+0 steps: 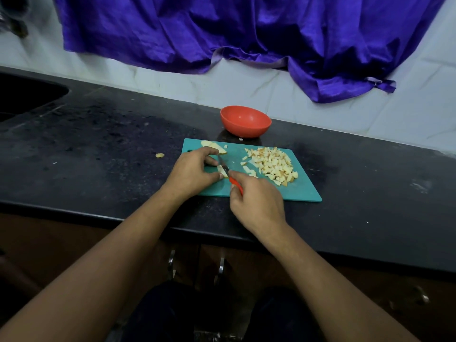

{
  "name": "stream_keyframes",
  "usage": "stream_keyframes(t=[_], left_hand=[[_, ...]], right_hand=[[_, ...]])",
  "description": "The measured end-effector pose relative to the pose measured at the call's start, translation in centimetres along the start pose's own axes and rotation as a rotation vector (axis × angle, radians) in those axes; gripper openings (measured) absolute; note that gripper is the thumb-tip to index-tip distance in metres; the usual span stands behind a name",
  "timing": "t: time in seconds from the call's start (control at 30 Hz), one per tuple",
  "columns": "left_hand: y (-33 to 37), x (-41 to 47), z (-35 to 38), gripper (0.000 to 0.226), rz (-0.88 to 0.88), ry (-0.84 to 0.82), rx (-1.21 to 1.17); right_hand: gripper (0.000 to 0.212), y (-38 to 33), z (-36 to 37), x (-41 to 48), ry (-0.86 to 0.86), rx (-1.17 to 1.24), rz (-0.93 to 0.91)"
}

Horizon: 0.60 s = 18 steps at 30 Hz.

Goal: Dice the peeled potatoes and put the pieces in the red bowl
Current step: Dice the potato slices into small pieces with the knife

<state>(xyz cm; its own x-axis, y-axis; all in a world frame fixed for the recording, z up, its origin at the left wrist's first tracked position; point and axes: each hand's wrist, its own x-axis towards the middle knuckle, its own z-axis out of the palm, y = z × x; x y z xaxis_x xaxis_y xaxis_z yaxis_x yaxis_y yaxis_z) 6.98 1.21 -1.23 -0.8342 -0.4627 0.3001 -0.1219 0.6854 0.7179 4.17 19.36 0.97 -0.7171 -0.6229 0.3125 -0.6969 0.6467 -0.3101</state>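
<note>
Hands over one board (296, 191): my left hand (192, 171) pinches one potato strip (223, 173) between thumb and fingertips; my right hand (256, 203) grips one knife (225, 168) by its red handle, with the blade on the strip. One larger potato piece (212, 145) lies at the board's far left corner. One heap of dice (271, 164), too many to count, covers the board's right half. One red bowl (245, 122) stands just beyond the board. One scrap (160, 155) lies on the counter (98, 134) to the left.
</note>
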Motion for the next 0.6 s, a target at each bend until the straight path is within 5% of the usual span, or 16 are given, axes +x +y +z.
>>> stream_keyframes(t=[0.6], left_hand=[[0.1,0.2,0.1,0.058,0.011,0.008,0.086]], right_hand=[[0.046,0.7,-0.1,0.3,-0.093,-0.176,-0.069]])
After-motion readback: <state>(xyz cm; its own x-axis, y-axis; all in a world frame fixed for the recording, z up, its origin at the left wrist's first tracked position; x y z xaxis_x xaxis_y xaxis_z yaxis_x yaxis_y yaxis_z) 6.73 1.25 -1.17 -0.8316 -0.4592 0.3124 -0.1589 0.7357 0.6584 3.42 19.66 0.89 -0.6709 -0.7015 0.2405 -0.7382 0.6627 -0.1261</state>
